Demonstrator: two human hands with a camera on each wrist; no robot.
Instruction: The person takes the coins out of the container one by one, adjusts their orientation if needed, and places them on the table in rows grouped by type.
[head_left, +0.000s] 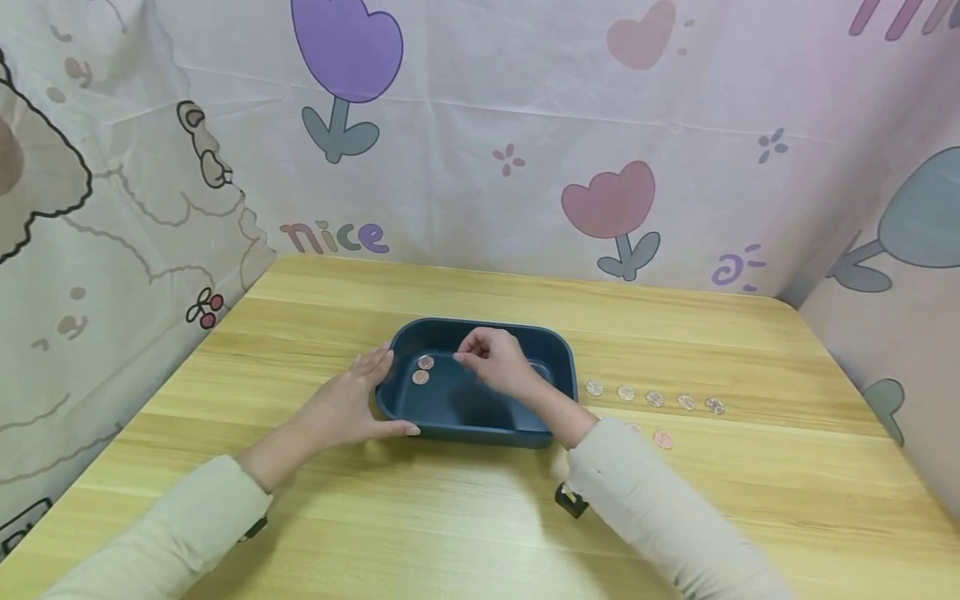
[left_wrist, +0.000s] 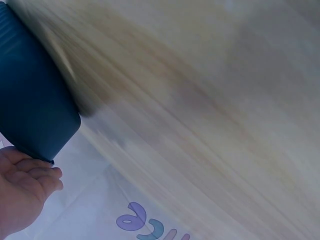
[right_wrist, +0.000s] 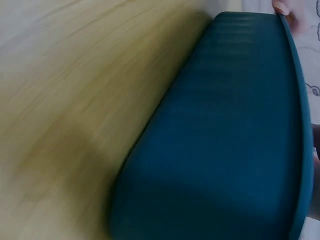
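Note:
A dark teal rectangular box [head_left: 480,432] with rounded corners sits on the table. My left hand [head_left: 347,406] holds its left end, fingers at the far left rim and thumb along the near side. In the left wrist view, the curled fingertips [left_wrist: 47,175] meet the rim. Two coins, a far one [head_left: 426,362] and a near one [head_left: 421,377], lie inside at the left. Over the box's middle is my right hand [head_left: 495,358], its thumb and fingertips drawn together. I cannot tell whether a coin is between them. The right wrist view shows mostly the box's outer wall [right_wrist: 210,130].
Right of the box, several silvery coins [head_left: 655,399] form a row on the wooden table [head_left: 450,517]. Nearer, a copper-coloured coin [head_left: 663,439] lies by others partly hidden behind the right sleeve [head_left: 630,475]. A printed cloth [head_left: 480,208] hangs behind the table.

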